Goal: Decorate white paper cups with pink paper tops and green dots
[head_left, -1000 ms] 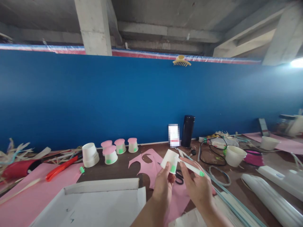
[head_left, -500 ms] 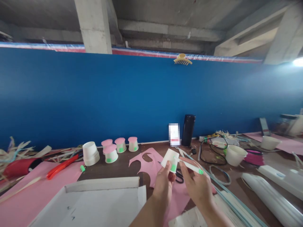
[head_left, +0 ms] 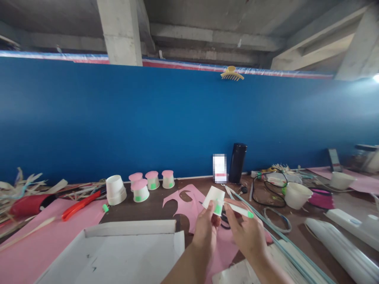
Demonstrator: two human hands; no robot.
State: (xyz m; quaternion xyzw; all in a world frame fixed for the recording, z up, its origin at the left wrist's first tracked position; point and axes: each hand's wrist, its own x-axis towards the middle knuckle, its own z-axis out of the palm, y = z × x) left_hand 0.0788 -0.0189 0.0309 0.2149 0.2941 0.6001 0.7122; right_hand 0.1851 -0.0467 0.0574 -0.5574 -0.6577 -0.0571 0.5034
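Observation:
A small white paper cup (head_left: pixel 212 196), tilted and marked with a green patch, is gripped in my left hand (head_left: pixel 204 228). My right hand (head_left: pixel 248 230) pinches a white marker (head_left: pixel 239 208) with a green end, its other end at the cup's side. Below the hands lie pink paper with rounded cut-outs (head_left: pixel 192 205) and black-handled scissors (head_left: pixel 225 221), partly covered. Several upside-down cups with pink discs on top (head_left: pixel 141 192) stand to the left, green patches on some. Beside them is a stack of white cups (head_left: pixel 115 191), with a small green cap (head_left: pixel 105 208) near it.
In front at left is a white cardboard tray (head_left: pixel 130 227). Red-handled pliers (head_left: pixel 79 206) rest on pink paper. A black bottle (head_left: pixel 238 163) and a blurred-out screen (head_left: pixel 219 169) stand by the blue partition. Cables, light blue strips (head_left: pixel 284 246) and a white cup (head_left: pixel 297 195) lie rightward.
The whole view has shifted slightly, so things sit a little further right. Both hands keep their holds on the cup and marker. The cup's green patch looks slightly broader.

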